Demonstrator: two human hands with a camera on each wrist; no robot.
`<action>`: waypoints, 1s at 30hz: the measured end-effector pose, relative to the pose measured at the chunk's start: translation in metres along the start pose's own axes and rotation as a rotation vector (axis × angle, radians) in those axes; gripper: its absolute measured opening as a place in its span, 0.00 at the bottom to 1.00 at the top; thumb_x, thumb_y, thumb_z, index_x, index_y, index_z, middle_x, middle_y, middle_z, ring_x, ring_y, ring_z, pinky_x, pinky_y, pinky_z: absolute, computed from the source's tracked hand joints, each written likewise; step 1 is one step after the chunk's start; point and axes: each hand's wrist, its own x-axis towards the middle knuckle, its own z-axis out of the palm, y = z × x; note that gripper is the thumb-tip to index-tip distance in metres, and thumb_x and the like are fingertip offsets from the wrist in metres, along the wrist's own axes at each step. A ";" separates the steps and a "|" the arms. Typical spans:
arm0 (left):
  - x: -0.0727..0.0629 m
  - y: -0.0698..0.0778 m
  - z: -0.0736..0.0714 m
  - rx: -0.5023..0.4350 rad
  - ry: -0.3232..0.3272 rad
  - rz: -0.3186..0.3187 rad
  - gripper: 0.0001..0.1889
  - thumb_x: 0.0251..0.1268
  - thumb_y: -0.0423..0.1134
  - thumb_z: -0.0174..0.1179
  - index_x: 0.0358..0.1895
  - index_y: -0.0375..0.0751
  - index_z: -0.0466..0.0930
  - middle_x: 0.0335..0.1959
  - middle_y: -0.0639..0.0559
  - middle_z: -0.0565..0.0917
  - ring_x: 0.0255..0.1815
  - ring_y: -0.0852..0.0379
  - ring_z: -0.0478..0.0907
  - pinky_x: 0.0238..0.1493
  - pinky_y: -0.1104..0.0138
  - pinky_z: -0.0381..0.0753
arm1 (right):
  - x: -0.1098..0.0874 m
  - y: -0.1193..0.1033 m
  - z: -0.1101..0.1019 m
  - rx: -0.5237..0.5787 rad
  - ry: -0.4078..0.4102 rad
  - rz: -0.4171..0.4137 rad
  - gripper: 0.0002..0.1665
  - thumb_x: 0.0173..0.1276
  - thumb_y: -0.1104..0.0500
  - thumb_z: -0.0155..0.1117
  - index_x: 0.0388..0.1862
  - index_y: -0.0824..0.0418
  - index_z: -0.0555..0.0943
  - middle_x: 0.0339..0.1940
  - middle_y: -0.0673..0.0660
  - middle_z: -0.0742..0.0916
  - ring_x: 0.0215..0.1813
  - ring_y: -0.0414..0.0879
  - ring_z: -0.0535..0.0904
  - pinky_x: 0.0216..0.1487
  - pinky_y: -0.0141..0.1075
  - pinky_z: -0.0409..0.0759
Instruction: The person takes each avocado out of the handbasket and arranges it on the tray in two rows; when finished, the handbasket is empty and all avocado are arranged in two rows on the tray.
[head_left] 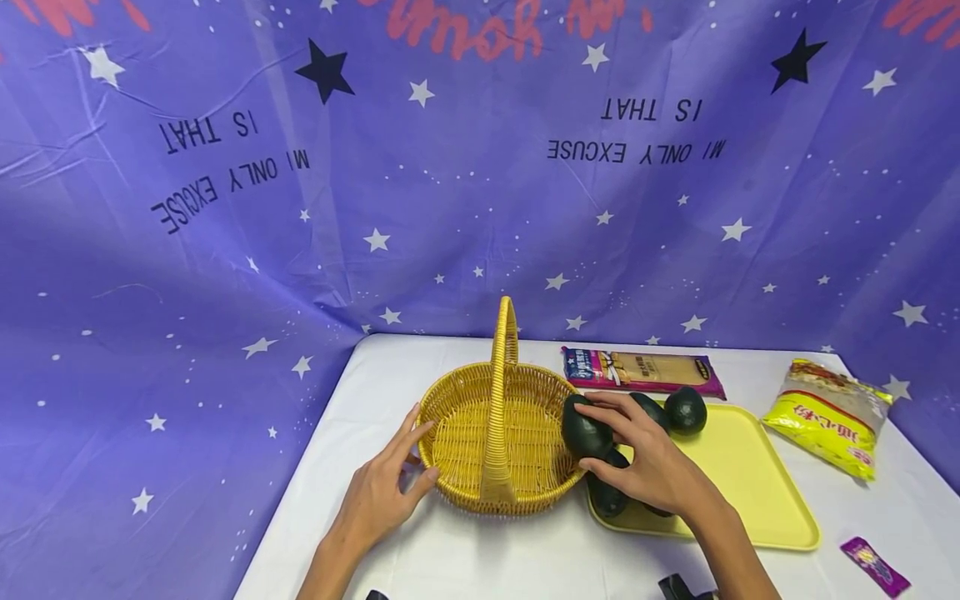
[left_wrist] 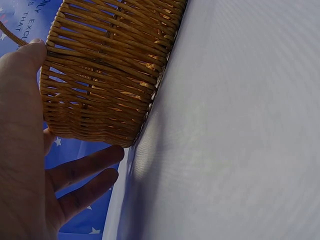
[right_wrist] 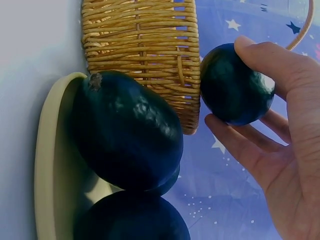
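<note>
A dark green avocado [head_left: 587,427] is pinched between the thumb and fingers of my right hand [head_left: 654,458], at the right rim of a yellow wicker basket [head_left: 458,492]. In the right wrist view the held avocado [right_wrist: 236,85] is beside the basket's top edge. My left hand [head_left: 384,487] holds the basket's left rim with thumb and forefinger; its other fingers stretch out below, as the left wrist view shows. More avocados, such as one at the back [head_left: 686,411] and one in front [head_left: 606,497], lie on a yellow tray [head_left: 780,500]. My right hand partly hides some.
Behind the tray lies a long noodle packet [head_left: 645,372]. A yellow-and-clear food bag [head_left: 828,419] is at the right, with a small purple sachet [head_left: 875,567] nearer. The basket's tall handle [head_left: 497,408] arches over its middle. A purple star-printed cloth [head_left: 480,183] hangs behind.
</note>
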 end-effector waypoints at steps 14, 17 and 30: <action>0.001 0.000 0.001 -0.007 0.004 0.013 0.35 0.74 0.51 0.68 0.81 0.50 0.72 0.88 0.55 0.61 0.40 0.63 0.87 0.30 0.72 0.75 | -0.005 0.003 -0.007 -0.064 0.029 -0.002 0.47 0.57 0.53 0.89 0.76 0.49 0.79 0.76 0.56 0.78 0.74 0.50 0.74 0.54 0.38 0.86; 0.001 -0.001 0.001 -0.007 0.003 0.013 0.35 0.75 0.52 0.68 0.81 0.51 0.72 0.88 0.55 0.61 0.41 0.63 0.87 0.30 0.72 0.75 | -0.007 0.004 -0.009 -0.074 0.043 -0.007 0.47 0.57 0.54 0.90 0.76 0.50 0.80 0.76 0.57 0.78 0.75 0.51 0.74 0.56 0.36 0.85; 0.001 -0.001 0.001 -0.020 -0.004 0.000 0.35 0.75 0.52 0.67 0.82 0.55 0.71 0.88 0.56 0.60 0.40 0.64 0.86 0.30 0.72 0.76 | -0.019 0.010 -0.020 -0.024 0.070 0.059 0.47 0.57 0.58 0.89 0.76 0.50 0.79 0.77 0.56 0.76 0.71 0.46 0.75 0.47 0.41 0.89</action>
